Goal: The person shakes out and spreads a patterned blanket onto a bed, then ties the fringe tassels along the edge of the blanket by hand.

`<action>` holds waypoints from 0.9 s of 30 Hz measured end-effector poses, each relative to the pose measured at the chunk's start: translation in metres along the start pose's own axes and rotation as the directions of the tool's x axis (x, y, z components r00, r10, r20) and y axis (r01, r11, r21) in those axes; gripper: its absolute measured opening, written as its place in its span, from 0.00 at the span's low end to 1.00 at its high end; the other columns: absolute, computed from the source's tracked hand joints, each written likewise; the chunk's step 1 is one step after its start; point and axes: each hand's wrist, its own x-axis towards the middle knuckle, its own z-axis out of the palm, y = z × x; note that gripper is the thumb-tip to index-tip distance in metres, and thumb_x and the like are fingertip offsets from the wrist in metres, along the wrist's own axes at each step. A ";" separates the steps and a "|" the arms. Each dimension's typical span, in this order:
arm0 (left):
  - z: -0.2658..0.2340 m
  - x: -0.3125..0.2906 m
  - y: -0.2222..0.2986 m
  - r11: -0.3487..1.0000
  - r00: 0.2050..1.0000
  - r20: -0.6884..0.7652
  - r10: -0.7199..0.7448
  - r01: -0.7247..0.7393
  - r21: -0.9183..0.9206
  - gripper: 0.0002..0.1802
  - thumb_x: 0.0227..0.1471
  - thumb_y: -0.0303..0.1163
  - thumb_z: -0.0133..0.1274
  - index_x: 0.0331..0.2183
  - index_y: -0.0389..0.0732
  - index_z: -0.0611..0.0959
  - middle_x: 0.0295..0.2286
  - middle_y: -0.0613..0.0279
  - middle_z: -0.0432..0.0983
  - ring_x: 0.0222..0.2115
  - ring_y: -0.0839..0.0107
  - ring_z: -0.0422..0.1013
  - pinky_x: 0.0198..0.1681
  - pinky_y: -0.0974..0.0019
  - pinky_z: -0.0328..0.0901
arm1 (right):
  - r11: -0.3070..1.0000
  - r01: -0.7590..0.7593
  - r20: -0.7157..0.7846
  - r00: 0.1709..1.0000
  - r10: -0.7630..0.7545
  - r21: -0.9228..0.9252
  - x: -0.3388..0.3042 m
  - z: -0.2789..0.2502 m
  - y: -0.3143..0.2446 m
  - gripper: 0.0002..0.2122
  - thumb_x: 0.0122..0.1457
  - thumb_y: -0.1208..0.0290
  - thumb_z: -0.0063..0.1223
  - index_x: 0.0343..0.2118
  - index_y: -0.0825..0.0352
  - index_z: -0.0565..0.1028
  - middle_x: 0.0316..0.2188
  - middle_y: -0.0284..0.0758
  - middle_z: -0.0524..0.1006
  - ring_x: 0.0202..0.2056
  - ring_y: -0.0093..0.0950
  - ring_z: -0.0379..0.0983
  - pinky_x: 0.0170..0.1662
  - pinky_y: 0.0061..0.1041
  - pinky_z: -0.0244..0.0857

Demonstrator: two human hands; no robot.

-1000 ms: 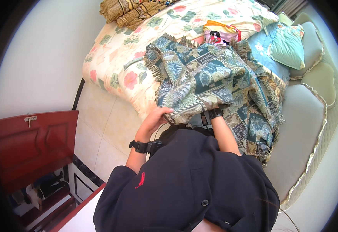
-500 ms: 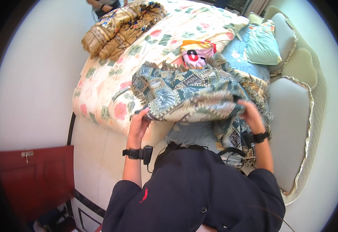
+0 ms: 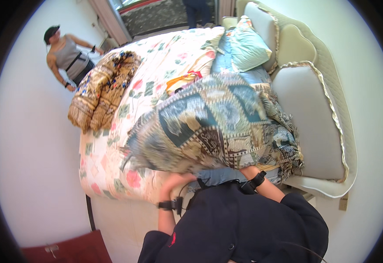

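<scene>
A fringed throw blanket [image 3: 191, 131], woven in teal, cream and black patchwork, billows over the near part of the bed, blurred by motion. My left hand [image 3: 180, 179] is curled at its near lower edge and appears to grip it, the fingertips tucked out of sight. Under the same edge, farther right, my right hand [image 3: 247, 171] also grips the cloth, its fingers covered by the fabric. Beneath the throw lie a floral quilt [image 3: 134, 179] and a strip of blue sheet [image 3: 222, 174]. A yellow, red and white cloth [image 3: 183, 81] sticks out beyond its far edge.
A folded brown-gold fringed blanket [image 3: 104, 94] rests on the bed's far left, beside a standing person [image 3: 72, 57]. Another person's dark-clothed legs [image 3: 196, 12] show beyond the bed. Pale blue pillow [image 3: 249, 46] and padded headboard cushions [image 3: 305, 114] line the right. A dark red panel [image 3: 73, 250] stands lower left.
The bunched throw has been flung open into a broad sheet. My hands have come closer together and nearer my body. The view has shifted, bringing the person at left more fully into sight.
</scene>
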 end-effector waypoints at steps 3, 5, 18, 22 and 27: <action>0.036 0.017 0.026 0.981 0.984 -0.111 0.138 -0.120 0.156 0.34 0.45 0.46 0.54 0.48 0.34 0.66 0.32 0.48 0.75 0.34 0.64 0.70 0.40 0.66 0.63 | 0.780 -0.161 -0.347 0.935 -0.075 -0.605 -0.006 0.062 -0.006 0.12 0.55 0.77 0.38 0.40 0.77 0.67 0.38 0.37 0.72 0.37 0.27 0.69 0.38 0.27 0.64; 0.021 0.041 0.025 0.799 0.881 -0.260 0.394 -0.469 -0.376 0.34 0.49 0.43 0.49 0.51 0.31 0.61 0.37 0.49 0.73 0.38 0.64 0.69 0.43 0.65 0.62 | 0.737 -0.066 -0.142 0.989 -0.041 -0.673 -0.026 0.117 0.018 0.12 0.53 0.77 0.44 0.41 0.73 0.69 0.37 0.33 0.73 0.37 0.24 0.68 0.39 0.25 0.62; 0.028 0.023 -0.016 0.754 0.386 -0.880 0.277 -0.655 -0.049 0.19 0.49 0.37 0.44 0.43 0.38 0.71 0.33 0.57 0.74 0.32 0.69 0.69 0.38 0.65 0.62 | 0.472 -0.347 -0.164 0.908 0.385 -0.811 -0.063 0.020 0.042 0.18 0.56 0.65 0.45 0.47 0.70 0.67 0.46 0.40 0.69 0.46 0.31 0.65 0.50 0.28 0.58; 0.054 0.007 -0.064 0.830 0.346 -0.867 0.359 -0.543 0.127 0.16 0.49 0.35 0.42 0.40 0.41 0.74 0.31 0.59 0.74 0.30 0.70 0.69 0.36 0.65 0.62 | 0.922 -0.363 -0.223 0.896 0.385 0.131 -0.050 -0.064 0.057 0.23 0.61 0.60 0.36 0.55 0.70 0.53 0.54 0.47 0.55 0.54 0.49 0.53 0.55 0.45 0.51; 0.051 -0.029 -0.125 0.867 0.519 -0.819 0.245 -0.495 -0.054 0.17 0.50 0.33 0.43 0.42 0.38 0.72 0.39 0.56 0.71 0.39 0.66 0.65 0.42 0.66 0.59 | 0.995 0.043 -0.381 0.924 -0.008 0.084 -0.041 -0.147 0.069 0.22 0.59 0.54 0.39 0.51 0.65 0.61 0.49 0.38 0.65 0.49 0.35 0.61 0.53 0.38 0.55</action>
